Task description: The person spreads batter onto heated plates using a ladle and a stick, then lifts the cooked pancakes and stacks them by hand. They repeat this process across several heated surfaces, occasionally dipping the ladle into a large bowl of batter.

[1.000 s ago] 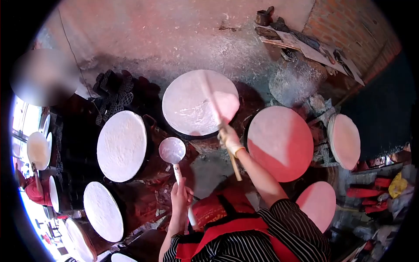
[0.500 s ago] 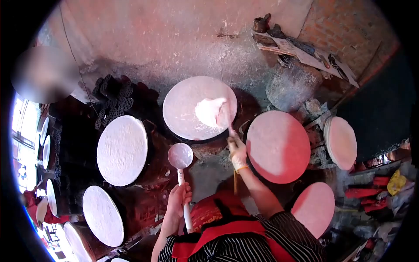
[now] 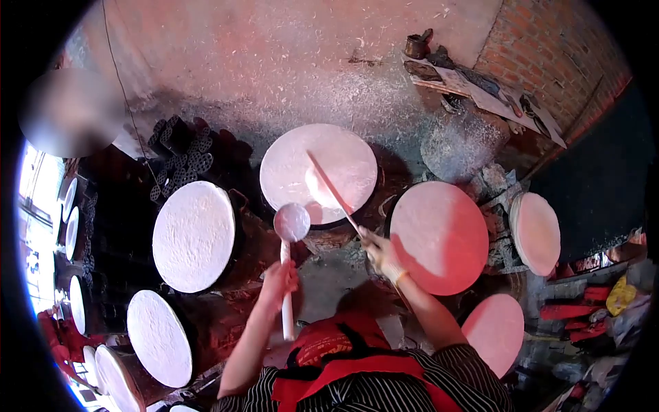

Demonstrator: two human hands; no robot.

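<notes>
- The ladle (image 3: 292, 222) has a round bowl, pale and filled level with whitish batter; its white handle runs straight down toward the person.
- The left hand (image 3: 279, 279) is closed around that handle at mid-length, holding the bowl just below the near edge of the middle disc (image 3: 318, 173).
- The right hand (image 3: 382, 253) grips a thin stick (image 3: 333, 191), which slants up and left across the middle disc, its far end over the disc's centre.
- The middle disc is flat, round and pale pink-white, with a whiter patch beside the stick.
- Left of it, a disc (image 3: 193, 235) on a dark drum is coated in a rough white layer; a second white disc (image 3: 159, 337) lies nearer, lower left.
- On the right, a smooth pink disc (image 3: 439, 237) sits just beside the right hand, with a smaller one (image 3: 536, 223) further right and another (image 3: 498, 325) below.
- Dark honeycomb blocks (image 3: 180, 145) are heaped behind the left discs.
</notes>
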